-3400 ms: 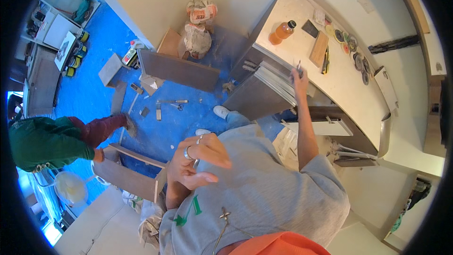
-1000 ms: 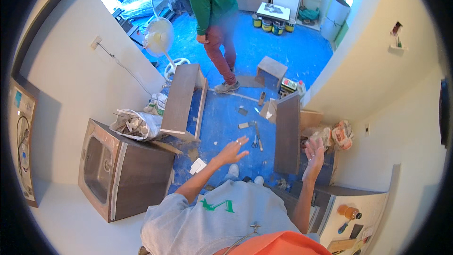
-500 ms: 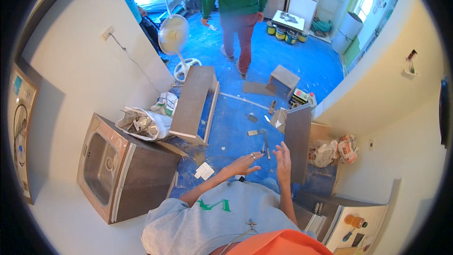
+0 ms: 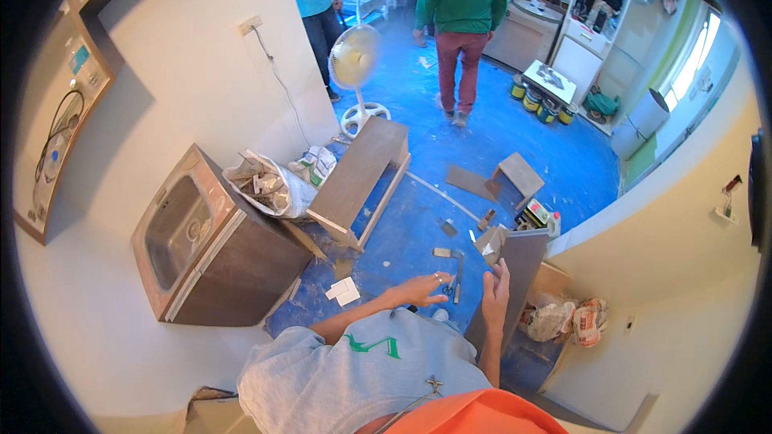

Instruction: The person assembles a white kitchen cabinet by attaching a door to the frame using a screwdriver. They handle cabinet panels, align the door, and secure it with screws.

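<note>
The right hand lies flat, fingers straight, against the edge of a tall grey-brown wooden panel standing upright on the blue floor. Just left of the panel the left hand hovers open and empty, fingers spread, above a metal hammer on the floor. Further left of the panel sits a steel sink cabinet; beyond the panel, a white pedestal fan and two standing people
</note>
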`<state>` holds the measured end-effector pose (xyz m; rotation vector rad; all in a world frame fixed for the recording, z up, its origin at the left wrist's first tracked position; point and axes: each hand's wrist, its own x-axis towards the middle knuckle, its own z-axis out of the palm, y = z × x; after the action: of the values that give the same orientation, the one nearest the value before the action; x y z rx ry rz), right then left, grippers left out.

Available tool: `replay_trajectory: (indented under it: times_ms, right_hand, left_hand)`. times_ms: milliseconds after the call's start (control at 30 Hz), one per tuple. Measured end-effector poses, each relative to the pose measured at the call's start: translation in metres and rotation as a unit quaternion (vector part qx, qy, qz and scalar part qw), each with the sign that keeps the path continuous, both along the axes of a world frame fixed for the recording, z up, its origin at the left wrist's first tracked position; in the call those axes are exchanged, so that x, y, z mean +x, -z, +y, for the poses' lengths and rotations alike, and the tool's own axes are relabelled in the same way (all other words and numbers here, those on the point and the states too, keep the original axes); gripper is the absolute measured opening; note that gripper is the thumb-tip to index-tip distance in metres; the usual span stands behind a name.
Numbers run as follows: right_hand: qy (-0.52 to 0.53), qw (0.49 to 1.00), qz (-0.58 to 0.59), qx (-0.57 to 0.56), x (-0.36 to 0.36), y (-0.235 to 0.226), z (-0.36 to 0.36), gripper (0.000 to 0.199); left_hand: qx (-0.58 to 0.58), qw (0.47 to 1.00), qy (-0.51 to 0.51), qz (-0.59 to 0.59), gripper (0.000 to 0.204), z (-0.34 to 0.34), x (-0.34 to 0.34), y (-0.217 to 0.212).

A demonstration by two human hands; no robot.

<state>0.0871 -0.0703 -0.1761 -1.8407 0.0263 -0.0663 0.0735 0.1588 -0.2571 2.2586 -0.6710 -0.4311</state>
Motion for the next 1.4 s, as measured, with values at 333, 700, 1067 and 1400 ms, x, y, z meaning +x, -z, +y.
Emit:
replay_trajectory:
  times_ms: [333, 700, 1067, 1400]
  right_hand:
    - [-0.041, 0.999, -0.008, -0.032, 0.056, 0.018, -0.078, 0.059]
    - [-0.088, 0.989, 0.027, -0.113, 0.086, 0.055, -0.132, 0.068]
    - [-0.031, 0.969, 0.237, 0.061, 0.076, 0.266, -0.164, 0.060]
    - [0.140, 0.849, 0.475, 0.185, -0.103, 0.407, -0.254, 0.022]
  left_hand:
    - [-0.040, 0.998, -0.004, 0.050, 0.067, -0.080, 0.009, 0.009]
    - [0.026, 0.996, -0.030, 0.080, 0.070, -0.109, 0.022, 0.001]
    - [0.062, 0.980, -0.117, 0.150, 0.068, -0.075, 0.030, 0.051]
    - [0.073, 0.908, -0.324, 0.255, 0.062, 0.004, -0.049, 0.124]
